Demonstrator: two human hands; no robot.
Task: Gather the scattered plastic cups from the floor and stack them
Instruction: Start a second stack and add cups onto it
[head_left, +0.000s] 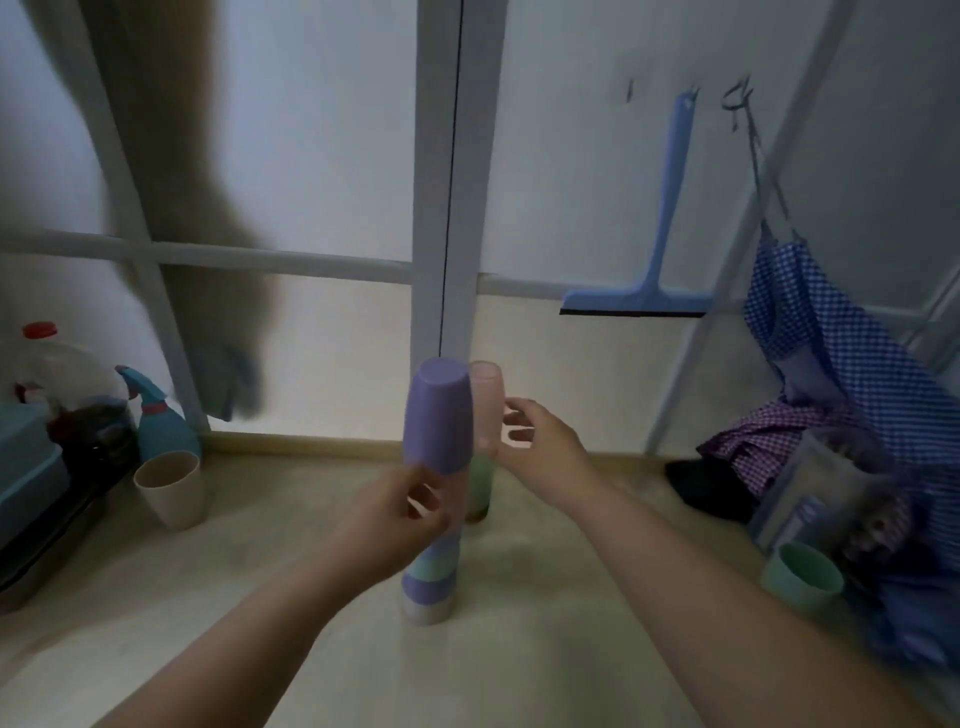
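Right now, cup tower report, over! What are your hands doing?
Left hand gripping main stack mid-height. Right hand on pink cup atop second stack. Loose: beige cup left, green cup right. Nothing in the way.

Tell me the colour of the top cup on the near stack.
Purple: the top cup is upside down; the head view shows it.
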